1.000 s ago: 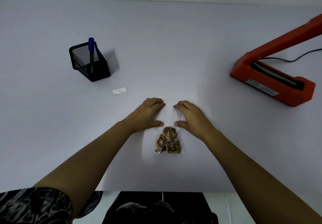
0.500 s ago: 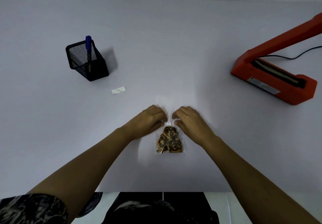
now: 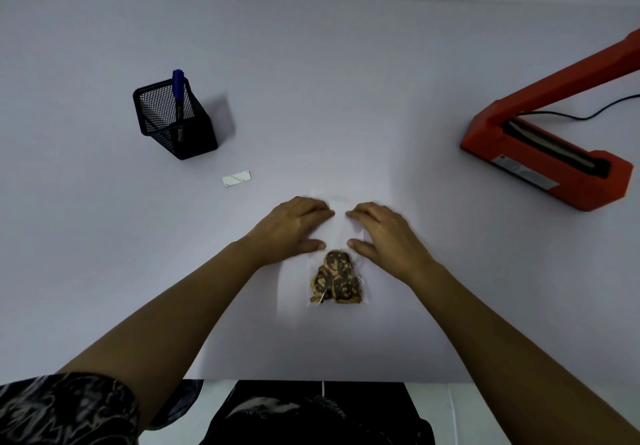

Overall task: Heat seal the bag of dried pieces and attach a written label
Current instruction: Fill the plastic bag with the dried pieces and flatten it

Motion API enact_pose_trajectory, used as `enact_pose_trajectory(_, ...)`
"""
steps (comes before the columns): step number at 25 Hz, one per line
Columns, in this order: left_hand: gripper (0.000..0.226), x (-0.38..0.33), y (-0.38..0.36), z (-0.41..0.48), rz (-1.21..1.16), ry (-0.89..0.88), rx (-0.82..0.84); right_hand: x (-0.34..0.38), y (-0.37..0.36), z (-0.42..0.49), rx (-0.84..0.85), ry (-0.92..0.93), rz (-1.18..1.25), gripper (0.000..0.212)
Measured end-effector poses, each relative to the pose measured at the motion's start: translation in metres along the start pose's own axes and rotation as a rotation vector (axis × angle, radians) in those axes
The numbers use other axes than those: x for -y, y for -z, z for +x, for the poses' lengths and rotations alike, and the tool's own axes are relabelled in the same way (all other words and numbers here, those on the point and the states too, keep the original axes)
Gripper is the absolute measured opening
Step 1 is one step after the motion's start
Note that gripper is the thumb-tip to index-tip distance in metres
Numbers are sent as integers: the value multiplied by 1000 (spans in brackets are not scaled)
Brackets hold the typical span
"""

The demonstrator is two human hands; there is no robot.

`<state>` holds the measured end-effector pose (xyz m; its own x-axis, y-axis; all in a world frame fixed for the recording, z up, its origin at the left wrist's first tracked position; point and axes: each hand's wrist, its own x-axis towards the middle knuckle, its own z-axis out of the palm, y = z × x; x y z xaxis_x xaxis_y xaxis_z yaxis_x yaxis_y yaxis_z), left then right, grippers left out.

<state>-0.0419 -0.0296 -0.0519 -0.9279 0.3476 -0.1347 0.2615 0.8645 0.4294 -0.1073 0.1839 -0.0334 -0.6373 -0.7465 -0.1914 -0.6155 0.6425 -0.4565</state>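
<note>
A clear plastic bag (image 3: 338,236) lies flat on the table in front of me, with brown dried pieces (image 3: 336,279) bunched at its near end. My left hand (image 3: 294,228) and my right hand (image 3: 382,233) press flat on the bag's empty far part, fingers straight and fingertips almost meeting. A small white label (image 3: 236,178) lies to the left, beyond my left hand. The blue pen (image 3: 178,92) stands in a black mesh holder (image 3: 175,120). The orange heat sealer (image 3: 550,164) sits at the right with its arm raised.
The sealer's black cable (image 3: 588,112) runs off to the right behind it. The table (image 3: 346,80) has a pale lilac top and its near edge runs just in front of my lap.
Both hands slid back toward the dried pieces half a second ago with fingers curled in, and have now moved forward and flattened on the bag's upper part.
</note>
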Motion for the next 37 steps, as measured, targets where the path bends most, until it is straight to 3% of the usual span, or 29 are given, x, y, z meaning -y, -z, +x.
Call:
enact_pose_trajectory(9, 84, 4, 6, 7, -25, 77, 7, 2, 5, 5, 61, -130, 29, 79)
enact_pose_trajectory(15, 35, -2, -13, -8, -56, -183, -175, 3, -4, -3, -29, 34, 40, 32)
enact_pose_trajectory(18, 27, -2, -13, -9, -57, -276, -169, 0, -8, -5, -41, 162, 51, 13)
enact_pose_trajectory(25, 26, 1, -8, -6, -69, -200, -141, -5, -5, 0, -51, 105, 33, 30)
enact_pose_trajectory(37, 66, 15, 6, 5, -10, -23, -25, -7, 1, 7, 43, -34, -8, 54)
